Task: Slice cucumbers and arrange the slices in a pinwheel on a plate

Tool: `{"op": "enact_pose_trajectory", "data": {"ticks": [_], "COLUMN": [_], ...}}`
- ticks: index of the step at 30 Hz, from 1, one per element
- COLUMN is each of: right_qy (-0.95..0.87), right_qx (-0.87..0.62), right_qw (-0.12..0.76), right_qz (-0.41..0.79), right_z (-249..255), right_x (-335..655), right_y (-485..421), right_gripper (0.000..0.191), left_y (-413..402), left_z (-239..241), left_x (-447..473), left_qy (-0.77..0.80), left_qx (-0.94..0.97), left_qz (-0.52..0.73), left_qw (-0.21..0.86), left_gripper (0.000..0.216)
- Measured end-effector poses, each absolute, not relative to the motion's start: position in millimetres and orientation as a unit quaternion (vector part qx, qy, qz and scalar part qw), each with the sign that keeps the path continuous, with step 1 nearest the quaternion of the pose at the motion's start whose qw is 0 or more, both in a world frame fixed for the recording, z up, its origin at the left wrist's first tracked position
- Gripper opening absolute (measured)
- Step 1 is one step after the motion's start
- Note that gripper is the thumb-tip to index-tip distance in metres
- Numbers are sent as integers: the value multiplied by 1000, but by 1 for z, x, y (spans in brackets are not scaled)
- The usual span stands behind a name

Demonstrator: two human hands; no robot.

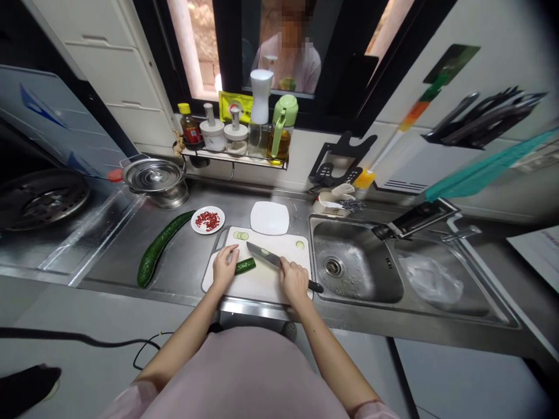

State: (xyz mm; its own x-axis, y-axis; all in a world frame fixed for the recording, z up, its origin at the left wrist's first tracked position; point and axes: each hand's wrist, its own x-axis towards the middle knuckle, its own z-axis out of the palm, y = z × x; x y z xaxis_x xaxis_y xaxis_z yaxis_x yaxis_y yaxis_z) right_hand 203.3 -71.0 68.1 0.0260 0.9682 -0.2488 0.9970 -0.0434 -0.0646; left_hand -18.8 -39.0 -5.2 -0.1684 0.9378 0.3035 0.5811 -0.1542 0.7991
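Observation:
My right hand is wrapped round the black handle of a kitchen knife, whose blade points up and left over the white cutting board. A cucumber slice clings to the blade. At the board's left side, my left hand has its fingers stretched forward, with the thumb slightly apart. Beside it lies a cut piece of cucumber, its left end hidden by the hand. Several thin cucumber slices overlap at the board's far edge, and another slice lies at the far right corner.
A long whole cucumber lies left of the board. Behind are a plate of chopped red bits and a white square plate. The sink adjoins on the right. A lidded steel pot stands back left, below a condiment rack.

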Motion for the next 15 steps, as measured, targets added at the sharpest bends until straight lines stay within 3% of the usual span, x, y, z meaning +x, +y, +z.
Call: {"op": "enact_pose_trajectory", "data": {"ticks": [6, 15], "right_qy": [698, 735], "right_qx": [712, 676], "right_qw": [22, -5], "right_qz": [-69, -46], "right_z": [71, 76], "right_x": [212, 214], "right_y": [-78, -81], "right_gripper": [51, 52], "left_y": [-32, -33], "left_z": [18, 46], "left_x": [-15, 7], "left_qy": [599, 528], "left_qx": [629, 770], "left_qz": [461, 307], "left_qw": [183, 185], "left_gripper": [27, 35]}}
